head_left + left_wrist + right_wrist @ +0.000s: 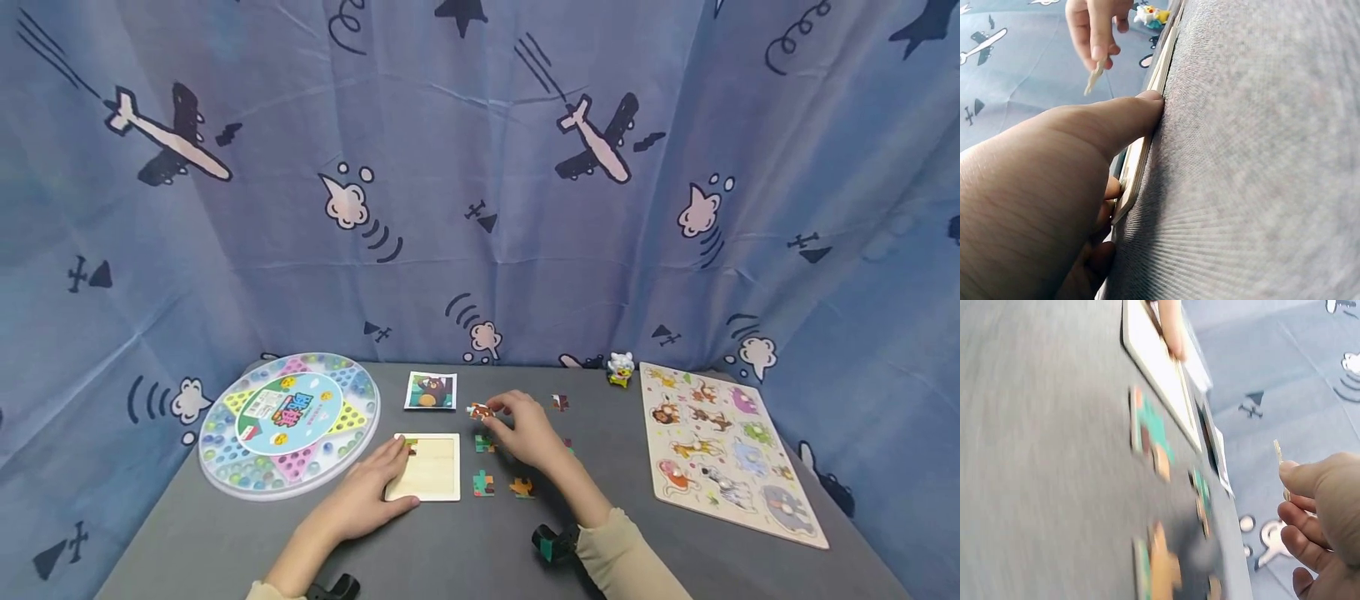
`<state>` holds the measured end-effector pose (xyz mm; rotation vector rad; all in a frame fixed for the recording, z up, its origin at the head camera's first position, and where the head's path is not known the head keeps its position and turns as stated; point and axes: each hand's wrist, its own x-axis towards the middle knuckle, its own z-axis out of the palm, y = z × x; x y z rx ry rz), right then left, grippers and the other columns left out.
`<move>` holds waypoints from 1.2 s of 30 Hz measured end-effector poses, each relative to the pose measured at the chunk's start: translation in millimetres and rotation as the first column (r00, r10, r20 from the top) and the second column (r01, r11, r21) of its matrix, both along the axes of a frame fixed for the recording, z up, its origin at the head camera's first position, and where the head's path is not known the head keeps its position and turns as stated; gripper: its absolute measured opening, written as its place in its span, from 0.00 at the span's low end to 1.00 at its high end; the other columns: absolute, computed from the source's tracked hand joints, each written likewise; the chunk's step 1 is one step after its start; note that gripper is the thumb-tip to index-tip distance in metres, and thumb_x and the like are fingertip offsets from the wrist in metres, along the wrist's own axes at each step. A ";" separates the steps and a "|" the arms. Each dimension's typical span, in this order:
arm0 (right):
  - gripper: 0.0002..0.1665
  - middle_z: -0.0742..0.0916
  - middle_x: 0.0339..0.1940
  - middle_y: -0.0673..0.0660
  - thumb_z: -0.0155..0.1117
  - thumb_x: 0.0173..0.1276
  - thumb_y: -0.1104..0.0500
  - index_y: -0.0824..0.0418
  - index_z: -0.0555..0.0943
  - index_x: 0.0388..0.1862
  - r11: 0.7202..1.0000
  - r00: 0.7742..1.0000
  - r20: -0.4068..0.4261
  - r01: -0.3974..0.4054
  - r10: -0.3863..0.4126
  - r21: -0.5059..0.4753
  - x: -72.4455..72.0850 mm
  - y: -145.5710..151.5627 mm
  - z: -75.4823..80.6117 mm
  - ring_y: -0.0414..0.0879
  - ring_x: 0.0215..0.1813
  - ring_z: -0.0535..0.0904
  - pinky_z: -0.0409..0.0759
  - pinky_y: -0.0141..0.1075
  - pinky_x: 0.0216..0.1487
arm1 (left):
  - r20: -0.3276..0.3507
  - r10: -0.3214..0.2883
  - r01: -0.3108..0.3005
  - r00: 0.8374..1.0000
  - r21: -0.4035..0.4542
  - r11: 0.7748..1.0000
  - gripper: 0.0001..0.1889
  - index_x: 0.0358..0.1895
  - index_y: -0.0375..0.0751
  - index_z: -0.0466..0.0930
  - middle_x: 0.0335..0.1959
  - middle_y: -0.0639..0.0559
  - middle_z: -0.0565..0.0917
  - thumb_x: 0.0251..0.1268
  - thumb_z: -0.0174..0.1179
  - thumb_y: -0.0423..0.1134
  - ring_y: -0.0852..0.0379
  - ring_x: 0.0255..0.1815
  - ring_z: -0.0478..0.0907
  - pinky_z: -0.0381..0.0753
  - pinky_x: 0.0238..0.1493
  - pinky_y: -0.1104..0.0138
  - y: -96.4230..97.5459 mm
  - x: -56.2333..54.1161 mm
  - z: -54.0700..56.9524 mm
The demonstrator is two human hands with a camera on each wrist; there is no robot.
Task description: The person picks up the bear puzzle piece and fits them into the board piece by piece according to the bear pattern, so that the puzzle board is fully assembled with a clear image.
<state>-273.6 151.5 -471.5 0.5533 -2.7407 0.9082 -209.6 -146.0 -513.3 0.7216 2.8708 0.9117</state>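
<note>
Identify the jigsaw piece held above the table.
The brown-and-white jigsaw piece pinched in the right hand; the others lie on the grey table or in the wooden tray.

1. Right sleeve, lower right of the head view: pale beige cloth, softly creased, ending in a plain cuff at the wrist.
2. Left sleeve, at the bottom edge left of centre: the same pale beige, mostly cut off by the frame.
3. Right wrist device, bottom centre-right: black, rounded, with a green patch.
4. Left wrist device, bottom edge: black and rounded, partly cropped.
5. Left hand and right hand: bare.
</note>
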 end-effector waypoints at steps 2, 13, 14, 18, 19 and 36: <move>0.13 0.88 0.49 0.58 0.73 0.73 0.59 0.63 0.88 0.53 1.000 1.000 0.009 -0.010 0.010 -0.003 2.2 -9.8 -1.4 0.54 0.50 0.83 0.84 0.51 0.52 | 0.008 0.004 -0.004 1.000 0.000 1.000 0.47 0.80 0.30 0.65 0.84 0.34 0.60 0.69 0.69 0.58 0.35 0.85 0.55 0.57 0.78 0.31 0.3 0.6 -1.0; 0.13 0.88 0.49 0.58 0.72 0.75 0.58 0.63 0.88 0.53 0.994 0.993 0.024 -0.113 0.114 -0.010 12.8 -50.6 -10.3 0.53 0.49 0.84 0.84 0.49 0.50 | -0.012 0.004 -0.004 1.000 0.003 1.000 0.45 0.79 0.30 0.66 0.83 0.33 0.61 0.70 0.68 0.58 0.34 0.85 0.56 0.58 0.77 0.30 -0.4 -1.2 -0.3; 0.13 0.88 0.49 0.58 0.72 0.75 0.58 0.63 0.88 0.53 0.993 0.993 0.026 -0.119 0.119 -0.004 13.9 -54.2 -11.4 0.53 0.49 0.84 0.84 0.48 0.50 | -0.015 0.002 -0.002 1.000 0.002 1.000 0.45 0.79 0.30 0.66 0.83 0.33 0.61 0.70 0.68 0.58 0.34 0.85 0.56 0.58 0.77 0.29 -0.7 -1.0 -0.3; 0.12 0.88 0.48 0.57 0.73 0.74 0.58 0.62 0.89 0.51 0.992 0.992 0.027 -0.127 0.126 0.010 18.2 -66.7 -17.3 0.51 0.47 0.83 0.81 0.48 0.50 | -0.017 -0.002 0.002 1.000 0.011 1.000 0.45 0.79 0.29 0.67 0.83 0.32 0.62 0.69 0.69 0.57 0.34 0.85 0.56 0.58 0.77 0.29 -0.8 -0.5 -0.7; 0.12 0.89 0.47 0.57 0.73 0.73 0.58 0.62 0.89 0.51 0.992 0.992 0.023 -0.125 0.125 0.012 19.1 -69.0 -19.3 0.50 0.47 0.83 0.80 0.48 0.50 | -0.014 -0.002 0.002 1.000 0.015 1.000 0.45 0.79 0.29 0.67 0.83 0.32 0.62 0.69 0.69 0.57 0.33 0.85 0.56 0.58 0.77 0.29 -0.6 -0.3 -0.8; 0.13 0.87 0.47 0.56 0.74 0.71 0.59 0.63 0.89 0.51 0.995 0.995 -0.022 -0.099 0.100 0.015 22.4 -78.9 -44.3 0.49 0.48 0.81 0.81 0.40 0.47 | -0.012 0.011 -0.011 1.000 -0.007 1.000 0.45 0.78 0.28 0.67 0.83 0.32 0.62 0.68 0.71 0.56 0.33 0.84 0.58 0.60 0.75 0.28 2.1 1.7 2.4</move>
